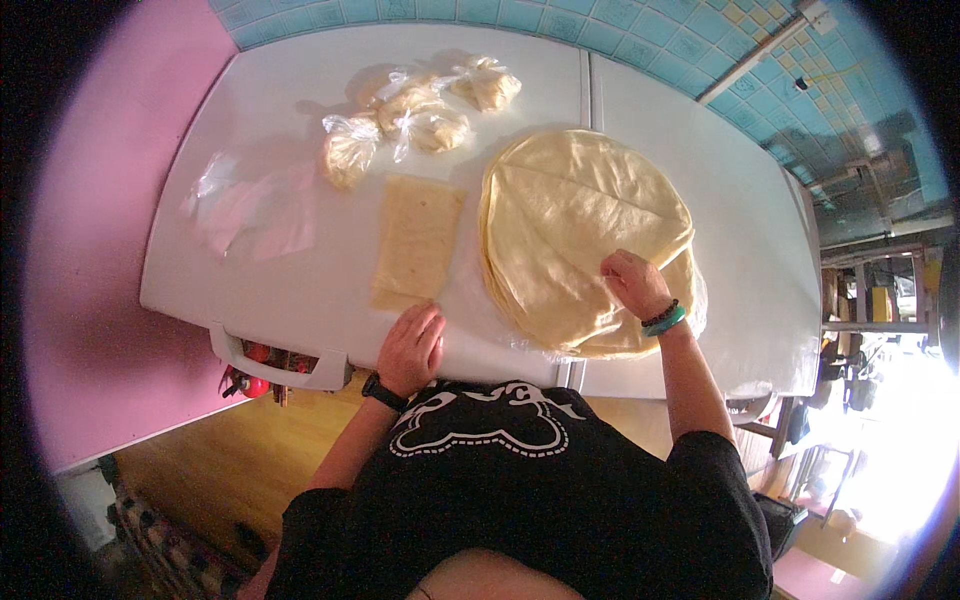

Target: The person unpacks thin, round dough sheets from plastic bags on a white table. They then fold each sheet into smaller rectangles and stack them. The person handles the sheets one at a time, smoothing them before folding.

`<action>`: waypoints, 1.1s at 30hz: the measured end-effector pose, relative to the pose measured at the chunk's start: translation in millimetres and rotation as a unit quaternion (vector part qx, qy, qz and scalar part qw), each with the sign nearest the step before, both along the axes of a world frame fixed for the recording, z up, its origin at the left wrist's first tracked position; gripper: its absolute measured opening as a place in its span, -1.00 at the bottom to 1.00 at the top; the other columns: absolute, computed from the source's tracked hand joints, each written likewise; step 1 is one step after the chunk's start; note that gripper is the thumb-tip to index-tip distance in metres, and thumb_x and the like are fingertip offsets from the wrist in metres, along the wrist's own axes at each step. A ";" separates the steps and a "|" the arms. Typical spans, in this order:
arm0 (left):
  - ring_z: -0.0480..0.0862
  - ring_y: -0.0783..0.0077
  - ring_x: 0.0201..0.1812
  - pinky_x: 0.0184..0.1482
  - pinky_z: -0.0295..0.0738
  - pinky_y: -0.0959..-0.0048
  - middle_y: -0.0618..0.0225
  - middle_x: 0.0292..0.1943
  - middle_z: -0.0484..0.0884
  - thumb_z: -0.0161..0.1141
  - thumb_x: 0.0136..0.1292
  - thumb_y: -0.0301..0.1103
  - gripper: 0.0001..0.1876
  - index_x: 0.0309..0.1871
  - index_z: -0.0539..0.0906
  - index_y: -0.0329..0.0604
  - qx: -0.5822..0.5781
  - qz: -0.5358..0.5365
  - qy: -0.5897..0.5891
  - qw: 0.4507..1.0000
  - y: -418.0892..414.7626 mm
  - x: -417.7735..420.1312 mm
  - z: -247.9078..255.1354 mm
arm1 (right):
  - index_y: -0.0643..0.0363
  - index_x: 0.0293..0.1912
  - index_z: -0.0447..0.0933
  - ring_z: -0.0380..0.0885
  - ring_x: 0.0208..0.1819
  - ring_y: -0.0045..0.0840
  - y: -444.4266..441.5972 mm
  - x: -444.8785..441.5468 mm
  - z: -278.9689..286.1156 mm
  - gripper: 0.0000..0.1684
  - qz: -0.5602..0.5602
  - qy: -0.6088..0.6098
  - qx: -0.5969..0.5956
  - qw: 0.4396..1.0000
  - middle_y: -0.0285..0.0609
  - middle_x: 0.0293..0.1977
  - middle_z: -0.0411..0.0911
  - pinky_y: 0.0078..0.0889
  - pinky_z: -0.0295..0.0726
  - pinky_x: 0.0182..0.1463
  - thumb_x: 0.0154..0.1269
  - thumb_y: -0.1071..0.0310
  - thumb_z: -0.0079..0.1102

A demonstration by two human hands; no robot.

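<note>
A stack of thin, round, yellowish sheets (577, 202), resembling bean-curd skin, lies on a white chest-freezer lid (517, 60). My right hand (634, 281) is over the stack's right front part, its fingers pinched at the turned-back edge of the top sheet; the fingertips are partly hidden. To the left, a rectangular tan sheet (420, 232) lies flat. My left hand (412, 349) rests on the lid at the front edge of that rectangle, fingers extended and touching its near corner, with nothing held. Clear plastic film (701, 300) shows under the stack's rim.
Several knotted clear plastic bags (431, 127) of pale food sit at the back left. An empty-looking clear bag (255, 210) lies flat on the left. The lid has a front handle (281, 367) and a seam (595, 90). Blue tiles (517, 13) line the wall behind.
</note>
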State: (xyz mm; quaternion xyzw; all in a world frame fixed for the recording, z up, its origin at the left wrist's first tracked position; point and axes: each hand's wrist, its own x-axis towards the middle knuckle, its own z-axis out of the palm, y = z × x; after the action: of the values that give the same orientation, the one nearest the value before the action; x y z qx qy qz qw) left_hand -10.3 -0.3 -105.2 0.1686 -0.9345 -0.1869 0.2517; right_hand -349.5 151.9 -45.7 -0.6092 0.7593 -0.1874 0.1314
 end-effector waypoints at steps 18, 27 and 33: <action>0.45 0.21 -0.04 0.09 0.30 0.26 0.17 -0.09 0.47 0.07 0.05 -0.38 -0.75 -0.17 0.53 -0.20 0.019 -0.216 0.053 0.975 35.3 -99.2 35.6 | 0.16 -0.46 0.54 0.47 -0.48 -0.38 35.8 74.4 -0.6 -0.86 0.022 0.031 -0.145 0.989 -0.20 -0.54 0.41 -0.40 0.47 -0.45 -0.14 0.55 0.12; 0.47 0.28 -0.15 -0.04 0.36 0.30 0.28 -0.20 0.49 0.09 0.06 -0.32 -0.71 -0.12 0.53 -0.17 -0.012 -0.263 -0.030 0.964 47.6 -137.3 14.5 | 0.13 -0.37 0.49 0.51 -0.37 -0.26 31.7 45.5 5.4 -0.80 -0.082 -0.058 0.028 0.995 -0.18 -0.38 0.44 -0.28 0.53 -0.32 -0.04 0.29 0.23; 0.46 0.27 -0.17 -0.08 0.36 0.30 0.28 -0.22 0.46 0.16 0.02 -0.26 -0.64 -0.07 0.51 -0.12 -0.024 -0.276 -0.017 0.961 49.9 -135.0 20.4 | 0.17 -0.38 0.46 0.52 -0.39 -0.28 16.3 37.6 0.8 -0.84 0.036 0.096 0.114 0.988 -0.13 -0.39 0.44 -0.32 0.54 -0.35 0.05 0.30 0.12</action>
State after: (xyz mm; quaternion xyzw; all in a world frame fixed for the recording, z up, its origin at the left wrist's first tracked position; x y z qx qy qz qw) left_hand -145.3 49.7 -84.8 -0.0987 -0.9532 -0.2233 0.1785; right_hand -311.9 168.2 -44.9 -0.6326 0.7621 -0.0358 0.1333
